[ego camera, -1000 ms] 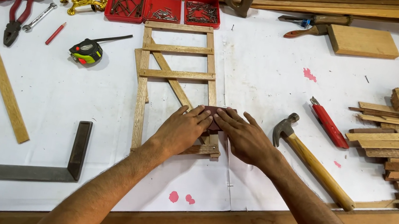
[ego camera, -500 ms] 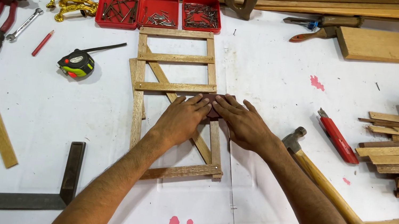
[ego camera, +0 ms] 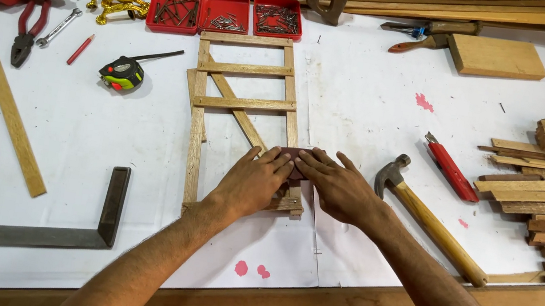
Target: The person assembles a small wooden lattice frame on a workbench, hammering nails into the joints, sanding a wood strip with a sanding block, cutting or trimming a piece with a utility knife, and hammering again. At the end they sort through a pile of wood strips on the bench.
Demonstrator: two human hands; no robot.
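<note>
White paper covers the surface (ego camera: 384,105), keeping it clean under the work. On it lies a wooden slat frame (ego camera: 240,103), flat so it can be pressed on. The left hand (ego camera: 254,181) and right hand (ego camera: 340,188), fingers spread, press a dark reddish-brown sheet (ego camera: 292,156) onto its lower right rail. A hammer (ego camera: 424,215) lies just beside the right hand, within reach.
</note>
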